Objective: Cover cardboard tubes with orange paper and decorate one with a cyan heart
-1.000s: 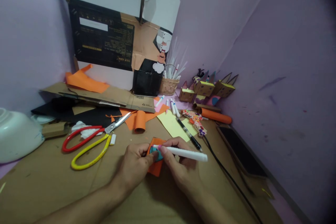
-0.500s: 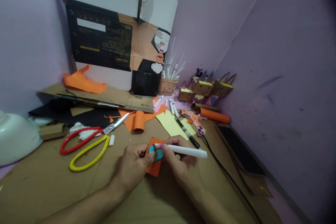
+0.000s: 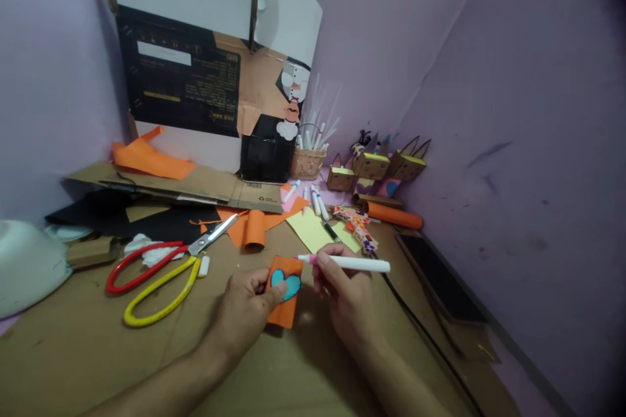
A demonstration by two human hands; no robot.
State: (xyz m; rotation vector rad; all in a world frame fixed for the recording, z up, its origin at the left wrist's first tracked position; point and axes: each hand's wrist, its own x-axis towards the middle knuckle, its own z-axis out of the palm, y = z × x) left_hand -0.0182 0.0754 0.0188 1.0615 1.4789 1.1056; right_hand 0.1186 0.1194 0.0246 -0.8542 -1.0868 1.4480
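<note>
My left hand (image 3: 244,309) presses down on a small orange paper piece (image 3: 283,309) lying on the brown cardboard work surface (image 3: 98,352). A teal heart (image 3: 286,283) with a dark outline shows on the paper, just past my thumb. My right hand (image 3: 342,293) grips a white marker (image 3: 352,264) with a pink tip. The marker lies almost level, its tip pointing left and lifted a little above the paper's upper right corner.
Red-and-yellow scissors (image 3: 156,273) lie to the left, a white bowl (image 3: 24,267) at the far left. Behind are an orange paper roll (image 3: 254,229), yellow paper (image 3: 308,227), a pen basket (image 3: 307,159), small cardboard figures (image 3: 376,166), an upright box (image 3: 195,71). A black cable (image 3: 420,332) and dark slab (image 3: 440,277) lie right.
My right hand has lifted the marker up and to the right, off the paper. The teal heart, covered before by the fingers and tip, is now in plain sight.
</note>
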